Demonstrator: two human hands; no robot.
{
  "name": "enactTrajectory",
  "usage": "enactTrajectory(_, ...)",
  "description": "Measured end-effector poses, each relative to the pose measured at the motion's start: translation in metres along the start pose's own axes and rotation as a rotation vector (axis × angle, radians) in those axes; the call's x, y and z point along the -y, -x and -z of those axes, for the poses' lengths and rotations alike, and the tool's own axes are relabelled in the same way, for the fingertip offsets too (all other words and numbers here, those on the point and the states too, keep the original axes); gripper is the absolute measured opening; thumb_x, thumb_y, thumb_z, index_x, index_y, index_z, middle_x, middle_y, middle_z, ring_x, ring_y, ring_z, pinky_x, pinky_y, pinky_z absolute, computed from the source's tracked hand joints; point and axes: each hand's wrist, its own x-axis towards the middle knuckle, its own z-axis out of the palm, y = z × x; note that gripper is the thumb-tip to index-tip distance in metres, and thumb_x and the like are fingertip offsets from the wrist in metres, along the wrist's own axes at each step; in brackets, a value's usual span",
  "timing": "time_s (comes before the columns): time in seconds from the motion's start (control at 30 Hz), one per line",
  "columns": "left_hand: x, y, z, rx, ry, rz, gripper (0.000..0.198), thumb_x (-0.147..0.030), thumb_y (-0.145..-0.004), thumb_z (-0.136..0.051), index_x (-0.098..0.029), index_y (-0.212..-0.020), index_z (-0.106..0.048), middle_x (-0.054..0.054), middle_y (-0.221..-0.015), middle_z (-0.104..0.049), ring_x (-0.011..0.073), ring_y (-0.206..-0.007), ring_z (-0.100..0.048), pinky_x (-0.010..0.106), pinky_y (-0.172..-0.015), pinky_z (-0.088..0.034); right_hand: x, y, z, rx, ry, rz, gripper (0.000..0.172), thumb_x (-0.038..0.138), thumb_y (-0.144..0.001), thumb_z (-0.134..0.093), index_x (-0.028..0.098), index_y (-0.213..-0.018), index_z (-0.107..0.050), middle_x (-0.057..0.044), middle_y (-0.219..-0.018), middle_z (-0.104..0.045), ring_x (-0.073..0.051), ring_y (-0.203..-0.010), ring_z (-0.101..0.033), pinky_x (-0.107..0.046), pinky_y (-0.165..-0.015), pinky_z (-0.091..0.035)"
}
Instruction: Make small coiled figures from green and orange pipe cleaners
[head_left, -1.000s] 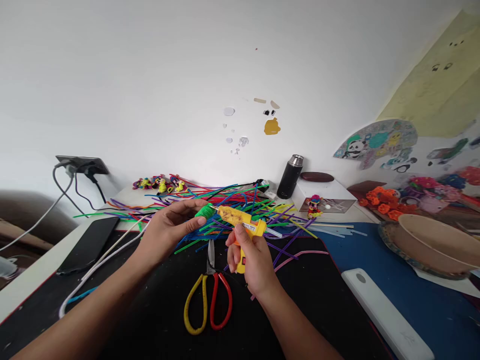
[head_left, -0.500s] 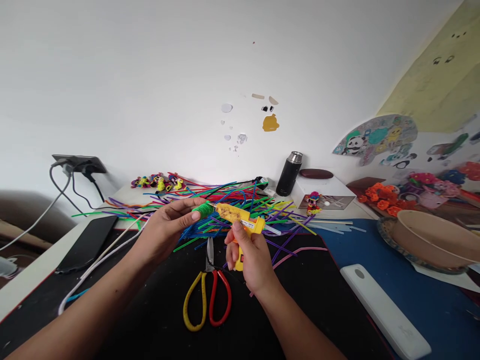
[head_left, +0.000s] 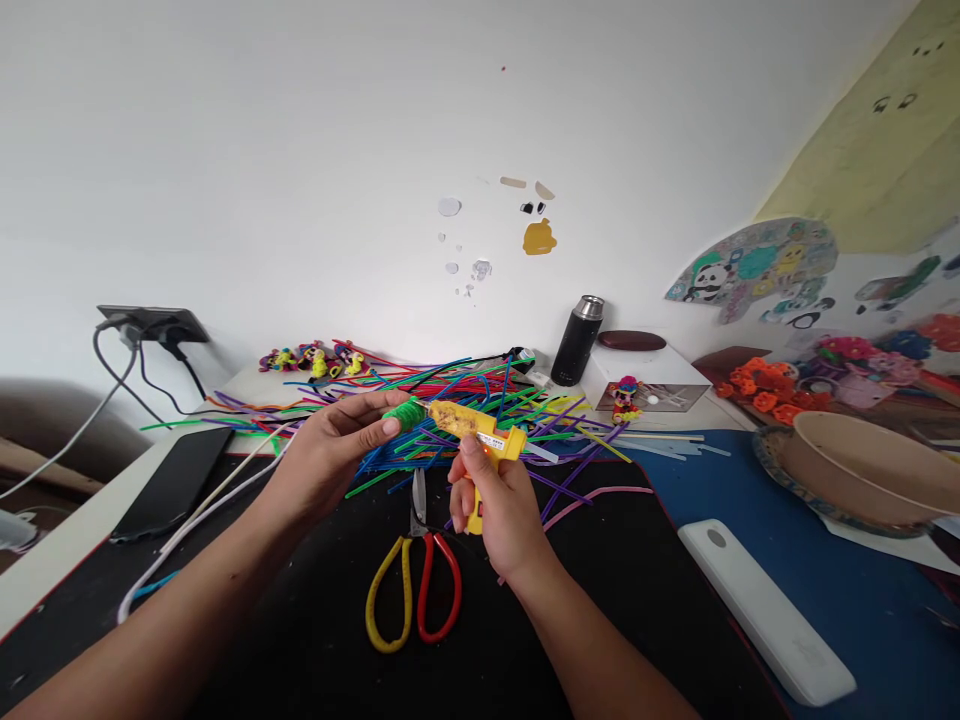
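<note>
Between the thumb and fingers of my left hand [head_left: 341, 440] is a green coil of pipe cleaner [head_left: 406, 412], its right end facing the nozzle. My right hand [head_left: 506, 505] is wrapped round the handle of a yellow hot glue gun [head_left: 461, 422], with a clear glue stick out of its back. The gun's metal tip meets or nearly meets the coil; I cannot tell which. Below the hands lie scissors [head_left: 418, 505] with one yellow and one red handle. Behind them spreads a pile of coloured pipe cleaners [head_left: 480, 385].
Small pipe-cleaner figures [head_left: 315, 360] sit at the back left, above a black phone [head_left: 172, 485]. A black thermos [head_left: 577, 345] stands beside a white box [head_left: 675, 375]. To the right are a beige bowl [head_left: 877, 470] and a long white case [head_left: 765, 615]. A black mat [head_left: 600, 630] covers the front.
The view has shifted slightly. Both hands keep their grips, and the glue gun's tip stays at the right end of the green coil.
</note>
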Motion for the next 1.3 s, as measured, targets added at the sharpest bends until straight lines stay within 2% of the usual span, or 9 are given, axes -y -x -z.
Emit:
enactTrajectory(0.27, -0.005, 0.004, -0.004, 0.005, -0.047, -0.017, 0.046, -0.039, -0.053, -0.110, -0.028, -0.094, -0.091, 0.004, -0.098, -0.087, 0.0247, -0.092, -0.078, 0.032, -0.084, -0.061, 0.001, 0.000, 0.000, 0.008, 0.003, 0.006, 0.074, 0.091, -0.076, -0.075, 0.019, -0.065, -0.062, 0.007, -0.042, -0.044, -0.010, -0.035, -0.050, -0.023, -0.044, -0.036)
enactTrajectory(0.43, -0.003, 0.005, 0.003, 0.033, -0.134, -0.051, 0.048, -0.038, -0.060, -0.108, -0.027, -0.102, -0.089, 0.005, -0.105, -0.087, 0.0257, -0.097, -0.078, 0.032, -0.084, -0.062, 0.001, -0.001, 0.000, 0.010, 0.011, -0.006, 0.075, 0.092, -0.074, -0.075, 0.019, -0.065, -0.061, 0.008, -0.041, -0.044, -0.010, -0.035, -0.049, -0.023, -0.043, -0.036)
enactTrajectory(0.7, -0.009, 0.005, 0.002, 0.020, -0.286, -0.112, 0.051, -0.048, -0.058, -0.107, -0.025, -0.101, -0.089, 0.008, -0.102, -0.086, 0.0292, -0.092, -0.076, 0.037, -0.080, -0.064, 0.001, 0.000, -0.001, 0.001, 0.019, -0.018, 0.075, 0.093, -0.075, -0.075, 0.020, -0.065, -0.060, 0.007, -0.042, -0.045, -0.011, -0.035, -0.050, -0.023, -0.043, -0.035)
enactTrajectory(1.3, 0.001, 0.001, 0.010, 0.038, -0.203, -0.096, 0.046, -0.045, -0.068, -0.104, -0.024, -0.107, -0.088, 0.008, -0.106, -0.086, 0.0288, -0.101, -0.077, 0.034, -0.085, -0.063, 0.002, 0.000, -0.001, -0.003, 0.017, -0.017, 0.076, 0.094, -0.072, -0.075, 0.020, -0.063, -0.059, 0.007, -0.041, -0.044, -0.010, -0.034, -0.049, -0.022, -0.041, -0.034)
